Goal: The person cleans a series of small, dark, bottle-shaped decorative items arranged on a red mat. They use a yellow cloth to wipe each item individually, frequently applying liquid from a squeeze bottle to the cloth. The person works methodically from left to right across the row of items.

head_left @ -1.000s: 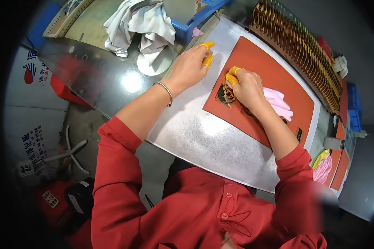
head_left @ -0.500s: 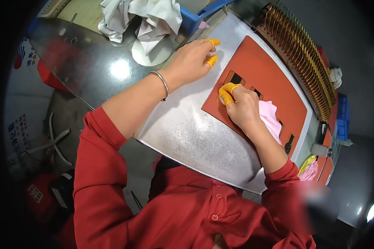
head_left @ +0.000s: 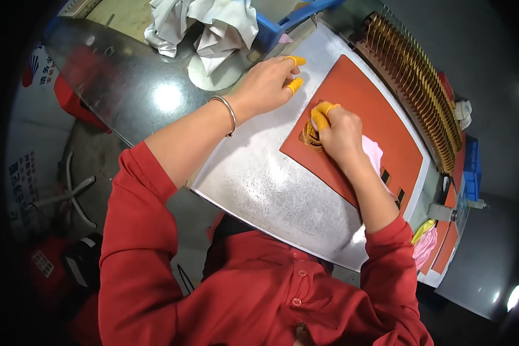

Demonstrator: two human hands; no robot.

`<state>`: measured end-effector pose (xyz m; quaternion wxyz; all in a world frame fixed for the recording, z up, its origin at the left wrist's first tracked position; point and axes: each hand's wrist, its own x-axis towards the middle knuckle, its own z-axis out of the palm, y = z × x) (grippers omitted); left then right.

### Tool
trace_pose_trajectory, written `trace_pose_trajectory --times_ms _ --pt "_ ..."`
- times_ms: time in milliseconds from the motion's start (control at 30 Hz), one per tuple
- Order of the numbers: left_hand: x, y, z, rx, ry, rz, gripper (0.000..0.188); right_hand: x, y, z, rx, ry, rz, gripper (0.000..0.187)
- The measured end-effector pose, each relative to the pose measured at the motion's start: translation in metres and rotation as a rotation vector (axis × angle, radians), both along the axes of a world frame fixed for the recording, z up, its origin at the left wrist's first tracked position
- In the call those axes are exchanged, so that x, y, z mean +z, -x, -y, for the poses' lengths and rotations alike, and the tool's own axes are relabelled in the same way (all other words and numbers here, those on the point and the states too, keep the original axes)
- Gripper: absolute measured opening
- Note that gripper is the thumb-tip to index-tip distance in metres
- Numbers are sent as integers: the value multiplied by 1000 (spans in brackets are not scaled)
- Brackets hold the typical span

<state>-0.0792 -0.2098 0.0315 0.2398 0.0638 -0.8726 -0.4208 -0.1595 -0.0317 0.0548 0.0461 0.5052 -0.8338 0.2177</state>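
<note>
An orange-red sheet (head_left: pixel 380 104) lies on a grey-white board (head_left: pixel 271 167) over the bench. Yellow finger cots cover some fingertips on both hands. My right hand (head_left: pixel 341 131) is closed, its fingertips pressed down near the sheet's left part. From under the palm a pink cloth (head_left: pixel 372 151) spreads out, bunched in this hand. A gold-and-dark patterned piece (head_left: pixel 310 141) on the sheet shows beside the fingertips; small dark pieces (head_left: pixel 385 175) appear by the wrist. My left hand (head_left: pixel 269 85) rests at the board's far left, thumb and forefinger apart, holding nothing.
A rack (head_left: pixel 409 86) with many upright gold-brown pieces stands along the sheet's right side. Crumpled white cloth (head_left: pixel 225 29) lies by a white disc (head_left: pixel 213 75) at the far left. A blue bin (head_left: pixel 473 164) and more pink cloth (head_left: pixel 425 248) are at the right.
My right hand has moved slightly away from me, now covering dark pieces that showed before. The gold-and-dark piece near its fingertips has come into sight. My left hand stays in place.
</note>
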Motion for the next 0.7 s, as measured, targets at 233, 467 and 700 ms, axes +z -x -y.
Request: trace_pose_trajectory --times_ms 233,467,700 --pt "-4 3 2 -7 36 -34 35 2 -5 -11 162 -36 71 12" --pt "-4 0 5 -1 36 -39 35 10 0 -13 321 -156 71 11" --pt "-6 2 6 -6 40 -62 36 3 16 -10 333 -32 45 11"
